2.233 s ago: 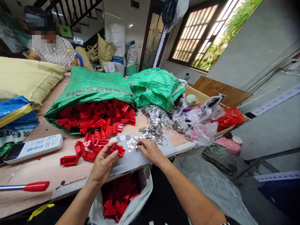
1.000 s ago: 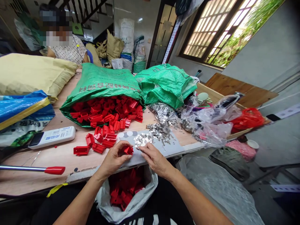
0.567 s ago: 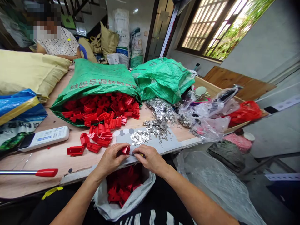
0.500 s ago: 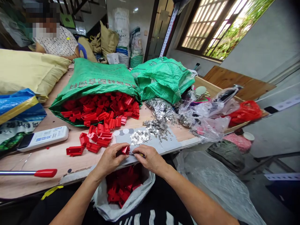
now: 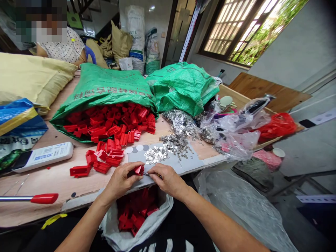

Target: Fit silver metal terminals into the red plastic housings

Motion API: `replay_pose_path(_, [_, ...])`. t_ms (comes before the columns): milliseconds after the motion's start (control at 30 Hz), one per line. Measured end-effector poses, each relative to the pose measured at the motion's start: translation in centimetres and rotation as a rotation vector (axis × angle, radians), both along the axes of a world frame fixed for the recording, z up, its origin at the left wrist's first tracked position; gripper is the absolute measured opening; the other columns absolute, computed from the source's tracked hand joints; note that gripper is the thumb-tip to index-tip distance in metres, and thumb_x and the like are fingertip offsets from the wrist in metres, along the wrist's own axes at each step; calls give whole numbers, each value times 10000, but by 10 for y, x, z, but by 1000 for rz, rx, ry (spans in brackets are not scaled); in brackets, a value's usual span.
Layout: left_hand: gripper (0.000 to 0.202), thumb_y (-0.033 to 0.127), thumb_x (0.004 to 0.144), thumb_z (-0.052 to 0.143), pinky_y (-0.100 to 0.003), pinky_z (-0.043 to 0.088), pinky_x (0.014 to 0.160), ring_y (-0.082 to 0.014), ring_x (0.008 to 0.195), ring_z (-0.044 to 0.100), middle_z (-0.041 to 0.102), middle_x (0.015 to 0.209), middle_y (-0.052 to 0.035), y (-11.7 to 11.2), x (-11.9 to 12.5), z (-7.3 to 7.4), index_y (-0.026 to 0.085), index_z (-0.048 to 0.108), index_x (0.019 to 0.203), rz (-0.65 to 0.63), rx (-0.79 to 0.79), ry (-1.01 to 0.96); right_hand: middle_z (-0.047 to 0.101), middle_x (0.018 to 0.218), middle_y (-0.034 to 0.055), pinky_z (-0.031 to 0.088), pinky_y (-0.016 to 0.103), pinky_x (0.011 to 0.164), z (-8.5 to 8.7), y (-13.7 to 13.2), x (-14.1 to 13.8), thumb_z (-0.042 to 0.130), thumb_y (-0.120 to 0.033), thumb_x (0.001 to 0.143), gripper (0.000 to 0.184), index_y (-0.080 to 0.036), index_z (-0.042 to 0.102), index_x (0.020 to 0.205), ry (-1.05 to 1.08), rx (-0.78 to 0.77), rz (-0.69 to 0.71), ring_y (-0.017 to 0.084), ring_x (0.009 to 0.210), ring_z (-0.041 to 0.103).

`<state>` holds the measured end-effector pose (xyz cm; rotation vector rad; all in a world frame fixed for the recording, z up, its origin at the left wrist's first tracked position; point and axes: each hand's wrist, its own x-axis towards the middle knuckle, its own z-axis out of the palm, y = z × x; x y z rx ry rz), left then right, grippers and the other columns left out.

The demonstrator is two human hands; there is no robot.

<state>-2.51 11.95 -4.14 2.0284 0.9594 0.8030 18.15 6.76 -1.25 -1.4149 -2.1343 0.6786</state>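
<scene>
My left hand is closed around a small red plastic part, held at the table's front edge. From the right, my right hand pinches a slim metal-tipped tool, its tip at the open end of the red part; my fingers cover most of its handle. Just beyond my hands, small flat silver metal pieces lie heaped on a grey sheet. Below my hands, an open white sack holds several similar red parts.
A green sack spills red parts onto the table at left. Right of it lie another green bag, a clear bag of metal pieces and plastic bags. A red-handled lever sticks in from the left. Someone sits across the table.
The view has shifted slightly, so things at the left appear a little farther left. Both hands keep the red part and the tool together in nearly the same pose.
</scene>
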Motion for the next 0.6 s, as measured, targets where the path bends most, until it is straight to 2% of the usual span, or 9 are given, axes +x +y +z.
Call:
replay_pose_path(267, [361, 265, 729, 696, -301, 490, 838, -210, 909, 670, 739, 1002, -24, -1, 1, 0, 260, 671, 1089, 23, -11, -8, 656, 886, 45, 459, 258, 768, 1, 0, 1, 548, -100, 849, 167, -185, 670, 924, -25, -20, -15, 154, 839, 602])
replay_pose_path(500, [303, 270, 731, 693, -299, 492, 808, -211, 879, 674, 745, 972, -24, -2, 4, -3, 262, 679, 1033, 58, 29, -18, 640, 906, 63, 455, 274, 791, -1, -1, -18, 528, -114, 866, 153, -180, 644, 942, -115, -3, -65, 171, 866, 593])
replay_pose_path(600, [307, 283, 731, 691, -298, 487, 804, -208, 876, 670, 742, 977, -23, -3, 3, -4, 262, 674, 1037, 61, 39, -22, 646, 892, 58, 448, 269, 775, 0, 1, -20, 536, -117, 862, 138, -176, 646, 921, -91, -10, -85, 167, 850, 590])
